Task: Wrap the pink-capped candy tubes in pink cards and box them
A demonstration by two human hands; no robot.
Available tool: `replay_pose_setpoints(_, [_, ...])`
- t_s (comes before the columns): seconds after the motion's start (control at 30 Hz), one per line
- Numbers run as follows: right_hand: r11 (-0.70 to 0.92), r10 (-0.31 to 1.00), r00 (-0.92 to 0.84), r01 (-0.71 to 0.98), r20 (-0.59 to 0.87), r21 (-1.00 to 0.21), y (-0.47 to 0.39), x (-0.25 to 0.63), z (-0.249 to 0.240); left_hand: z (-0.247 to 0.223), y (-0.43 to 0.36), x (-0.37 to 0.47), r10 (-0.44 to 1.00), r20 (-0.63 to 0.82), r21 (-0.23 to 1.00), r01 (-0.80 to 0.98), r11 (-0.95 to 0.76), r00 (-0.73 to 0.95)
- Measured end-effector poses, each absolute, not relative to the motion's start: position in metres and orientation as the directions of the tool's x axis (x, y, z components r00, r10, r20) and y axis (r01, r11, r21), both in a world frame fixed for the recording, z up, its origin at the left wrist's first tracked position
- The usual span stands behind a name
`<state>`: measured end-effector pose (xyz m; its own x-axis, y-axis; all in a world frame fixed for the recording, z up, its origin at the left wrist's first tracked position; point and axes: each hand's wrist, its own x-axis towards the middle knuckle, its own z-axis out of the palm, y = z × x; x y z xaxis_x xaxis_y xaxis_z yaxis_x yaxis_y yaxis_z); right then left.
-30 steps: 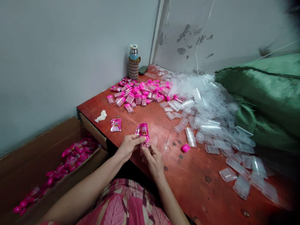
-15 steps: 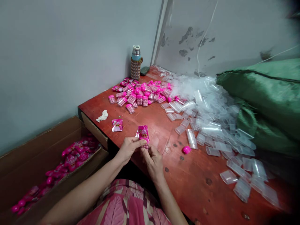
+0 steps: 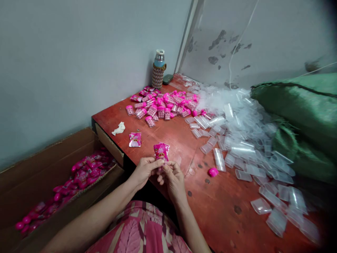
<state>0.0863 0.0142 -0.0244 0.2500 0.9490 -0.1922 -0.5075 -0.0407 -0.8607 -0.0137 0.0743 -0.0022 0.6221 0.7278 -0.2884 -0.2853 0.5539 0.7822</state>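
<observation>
In front of me, at the table's edge, a pink printed wrapper (image 3: 160, 151) is pinched between both hands. My left hand (image 3: 144, 172) is closed, its thumb and fingertips on the wrapper's lower left side. My right hand (image 3: 173, 178) is closed on the lower right side, thumb near the bottom end. The lower end is mostly hidden by the fingers. Behind it the edge of another pink wrapper (image 3: 167, 146) shows. A flat pink packet (image 3: 135, 140) lies on the table to the left. A loose pink cap (image 3: 213, 172) lies to the right, near a clear plastic tube (image 3: 219, 160).
A pile of pink-capped candy bottles (image 3: 161, 112) lies further back on the red table (image 3: 221, 207). Many clear plastic tubes (image 3: 242, 151) spread right, beside a green sack (image 3: 302, 123). A cardboard box (image 3: 106, 188) of pink packs stands left. A flask (image 3: 158, 72) stands behind.
The view has shifted slightly, moving the scene right. The wrapper now covers the pink candies that showed at its lower end, and my right fingers have moved up along it.
</observation>
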Motion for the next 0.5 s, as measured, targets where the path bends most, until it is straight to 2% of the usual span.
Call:
replay_pose_setpoints(0.1, [-0.045, 0.959, 0.219, -0.518, -0.183, -0.854, 0.012, 0.086, -0.024, -0.007, 0.074, -0.016, 0.741, -0.320, 0.751, -0.319, 0.579, 0.591])
replay_pose_setpoints(0.23, [-0.039, 0.951, 0.231, -0.566, -0.203, -0.824, 0.018, 0.085, -0.027, -0.009, 0.070, -0.019, 0.714, -0.295, 0.752, -0.307, 0.584, 0.635])
replay_pose_setpoints(0.37, [-0.102, 0.951, 0.179, -0.588, -0.251, -0.803, 0.028, 0.078, -0.025, -0.004, 0.069, -0.030, 0.710, -0.287, 0.739, -0.323, 0.592, 0.643])
replay_pose_setpoints(0.43, [-0.127, 0.954, 0.151, -0.577, -0.258, -0.807, 0.032, 0.075, -0.022, 0.000, 0.071, -0.044, 0.788, -0.292, 0.726, -0.411, 0.551, 0.542])
replay_pose_setpoints(0.5, [-0.127, 0.957, 0.151, -0.543, -0.246, -0.830, 0.033, 0.077, -0.019, 0.003, 0.074, -0.063, 0.903, -0.278, 0.715, -0.557, 0.422, 0.328])
